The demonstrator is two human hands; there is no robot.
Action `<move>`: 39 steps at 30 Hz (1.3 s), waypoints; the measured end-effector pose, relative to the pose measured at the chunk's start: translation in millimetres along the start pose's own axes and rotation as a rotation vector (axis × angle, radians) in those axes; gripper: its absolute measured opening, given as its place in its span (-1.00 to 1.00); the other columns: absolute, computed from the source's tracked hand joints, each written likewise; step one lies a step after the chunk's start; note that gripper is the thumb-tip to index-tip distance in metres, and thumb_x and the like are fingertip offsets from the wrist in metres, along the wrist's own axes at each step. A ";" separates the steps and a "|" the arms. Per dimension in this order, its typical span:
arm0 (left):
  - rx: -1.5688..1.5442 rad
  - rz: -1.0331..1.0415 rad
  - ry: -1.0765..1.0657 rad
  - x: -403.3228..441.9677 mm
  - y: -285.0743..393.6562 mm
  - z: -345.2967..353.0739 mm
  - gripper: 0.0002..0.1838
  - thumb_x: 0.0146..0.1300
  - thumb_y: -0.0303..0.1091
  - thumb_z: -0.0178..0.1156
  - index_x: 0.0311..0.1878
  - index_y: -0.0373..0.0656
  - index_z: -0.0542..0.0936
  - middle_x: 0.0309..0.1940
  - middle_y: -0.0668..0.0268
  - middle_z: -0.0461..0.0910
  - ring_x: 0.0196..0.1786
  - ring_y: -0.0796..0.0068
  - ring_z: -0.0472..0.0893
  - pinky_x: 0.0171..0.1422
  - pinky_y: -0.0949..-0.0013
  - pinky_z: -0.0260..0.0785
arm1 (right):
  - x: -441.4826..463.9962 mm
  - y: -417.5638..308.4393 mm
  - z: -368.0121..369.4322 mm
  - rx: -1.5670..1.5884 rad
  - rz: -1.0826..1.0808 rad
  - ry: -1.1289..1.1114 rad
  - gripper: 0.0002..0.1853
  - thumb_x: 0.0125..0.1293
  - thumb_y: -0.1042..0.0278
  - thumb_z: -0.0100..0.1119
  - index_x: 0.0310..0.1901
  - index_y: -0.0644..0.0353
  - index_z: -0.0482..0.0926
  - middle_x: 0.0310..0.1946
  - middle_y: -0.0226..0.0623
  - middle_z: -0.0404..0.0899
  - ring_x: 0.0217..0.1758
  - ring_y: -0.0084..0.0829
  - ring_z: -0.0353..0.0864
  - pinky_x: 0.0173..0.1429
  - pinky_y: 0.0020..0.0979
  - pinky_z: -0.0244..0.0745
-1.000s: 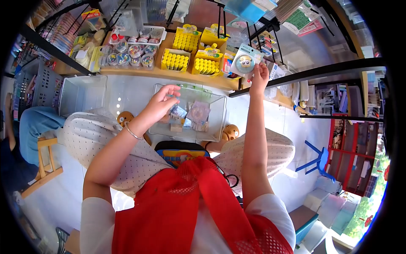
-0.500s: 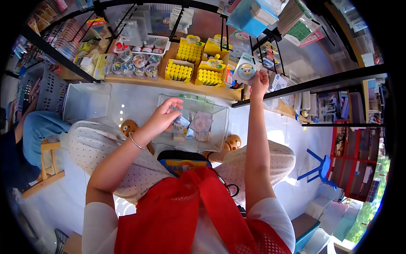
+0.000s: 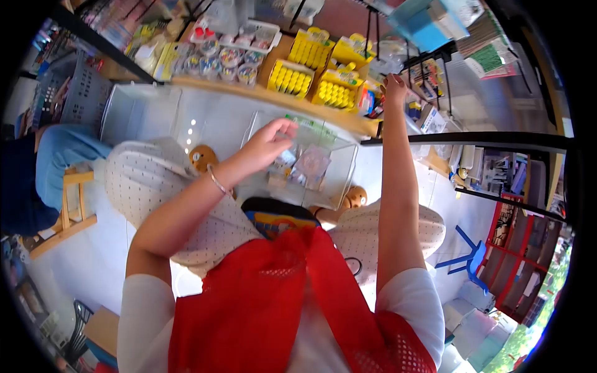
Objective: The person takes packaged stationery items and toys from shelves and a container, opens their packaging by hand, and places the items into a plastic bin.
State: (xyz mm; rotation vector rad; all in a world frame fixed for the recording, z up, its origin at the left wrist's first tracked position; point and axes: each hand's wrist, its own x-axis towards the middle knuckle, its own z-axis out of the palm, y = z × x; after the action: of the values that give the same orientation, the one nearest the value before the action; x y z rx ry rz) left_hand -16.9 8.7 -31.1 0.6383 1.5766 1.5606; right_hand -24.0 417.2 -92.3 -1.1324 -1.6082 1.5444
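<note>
Above the clear plastic bin, my left hand hovers with its fingers apart and nothing in it. Small packaged items lie inside the bin. My right hand reaches up to the hanging hooks at the back of the shelf, right of the yellow boxes of yellow-capped tubes. Its fingers are bent close together near a clear package; what they hold, if anything, is too small to make out.
Tubs of colourful pieces stand on the wooden shelf. A black rail runs to the right. Another person's jeans-clad leg is at the left, beside a grey basket. A blue stool stands at the right.
My right hand has moved up toward the hooks; the round-faced package it held by the shelf no longer shows plainly. The view has turned, and my left hand remains over the bin.
</note>
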 end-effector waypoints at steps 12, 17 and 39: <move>0.042 -0.005 0.049 -17.1 25.7 -8.6 -0.67 0.23 -0.40 -0.01 0.09 -0.13 0.36 -0.05 0.34 0.44 -0.08 0.58 0.49 -0.02 0.51 0.28 | -233.2 192.3 -33.0 -1.039 -0.219 -0.620 -0.46 -0.02 0.17 0.23 -0.01 0.27 0.38 -0.13 0.00 0.44 -0.04 -0.16 0.46 0.00 -0.26 0.37; 0.060 0.002 0.077 -20.0 27.4 -15.8 -0.67 0.25 -0.37 -0.03 0.09 -0.10 0.37 -0.05 0.35 0.44 -0.06 0.56 0.50 -0.01 0.51 0.27 | -250.4 211.4 -54.6 -1.287 -0.049 -0.580 -0.07 -0.21 -0.06 0.35 0.18 0.24 0.18 0.06 0.11 0.31 0.16 -0.03 0.29 0.25 -0.19 0.15; 0.157 -0.090 -0.019 -9.5 -9.5 -2.4 -0.66 0.20 -0.40 0.02 0.07 -0.11 0.39 -0.05 0.34 0.43 -0.01 0.55 0.45 0.02 0.50 0.28 | -237.9 187.3 -63.5 0.062 0.735 -0.257 -0.71 0.05 0.57 0.19 -0.13 0.33 0.49 -0.31 -0.29 0.54 -0.28 -0.46 0.54 -0.18 -0.49 0.47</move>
State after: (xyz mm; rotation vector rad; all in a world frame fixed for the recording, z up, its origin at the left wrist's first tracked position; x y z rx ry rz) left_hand -11.9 -1.5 -38.8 0.6556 1.7016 1.3711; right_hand 164.4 222.2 -241.3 -1.6556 -1.3424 2.2589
